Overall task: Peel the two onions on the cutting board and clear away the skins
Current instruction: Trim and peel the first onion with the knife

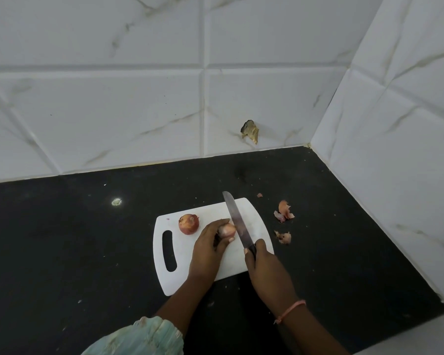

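Observation:
A white cutting board (251,216) with a handle slot lies on the black counter. An unpeeled reddish onion (188,224) sits on its far left part. My left hand (210,242) grips a second, paler onion (226,229) near the board's middle. My right hand (263,262) holds a knife by its dark handle; the knife blade (236,221) lies against the right side of the held onion, tip pointing away from me. Loose onion skins (283,211) and another skin piece (283,237) lie on the counter right of the board.
The black counter (75,239) runs into a corner of white tiled walls (139,111) behind and to the right. A small skin scrap (259,195) lies beyond the board. A chipped hole (250,130) marks the back wall.

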`<state>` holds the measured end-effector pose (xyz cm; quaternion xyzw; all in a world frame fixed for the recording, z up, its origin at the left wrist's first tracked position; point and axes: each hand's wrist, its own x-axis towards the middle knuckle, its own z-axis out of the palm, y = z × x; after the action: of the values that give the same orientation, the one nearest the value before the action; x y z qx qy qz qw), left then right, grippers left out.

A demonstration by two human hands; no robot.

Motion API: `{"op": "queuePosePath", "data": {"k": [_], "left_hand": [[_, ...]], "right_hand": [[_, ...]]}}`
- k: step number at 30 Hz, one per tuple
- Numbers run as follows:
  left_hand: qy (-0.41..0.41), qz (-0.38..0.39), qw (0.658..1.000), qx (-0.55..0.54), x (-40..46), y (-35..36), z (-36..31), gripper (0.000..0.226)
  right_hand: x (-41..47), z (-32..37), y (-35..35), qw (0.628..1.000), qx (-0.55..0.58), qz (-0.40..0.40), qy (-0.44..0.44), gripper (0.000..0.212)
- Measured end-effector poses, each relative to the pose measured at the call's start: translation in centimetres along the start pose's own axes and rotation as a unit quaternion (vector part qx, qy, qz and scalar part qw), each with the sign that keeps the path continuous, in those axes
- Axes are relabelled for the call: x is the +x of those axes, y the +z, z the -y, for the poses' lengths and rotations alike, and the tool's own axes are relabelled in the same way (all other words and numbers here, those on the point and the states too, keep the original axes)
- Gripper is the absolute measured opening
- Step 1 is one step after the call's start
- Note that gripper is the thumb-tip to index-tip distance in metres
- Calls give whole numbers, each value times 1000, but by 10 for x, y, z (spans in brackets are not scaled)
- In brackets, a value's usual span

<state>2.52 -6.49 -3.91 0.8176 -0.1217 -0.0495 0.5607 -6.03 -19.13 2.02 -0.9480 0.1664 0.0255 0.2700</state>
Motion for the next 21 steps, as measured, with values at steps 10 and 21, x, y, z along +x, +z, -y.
{"op": "queuePosePath", "data": {"k": [10, 21], "left_hand": [[1, 3, 1000, 14, 0, -2, 1, 40], [-25, -7, 1000, -12, 0, -3, -2, 37]], "right_hand": [[-6, 6, -1, 998, -59, -24, 6, 19], [6, 8, -7, 998, -63, 23, -9, 19]]}}
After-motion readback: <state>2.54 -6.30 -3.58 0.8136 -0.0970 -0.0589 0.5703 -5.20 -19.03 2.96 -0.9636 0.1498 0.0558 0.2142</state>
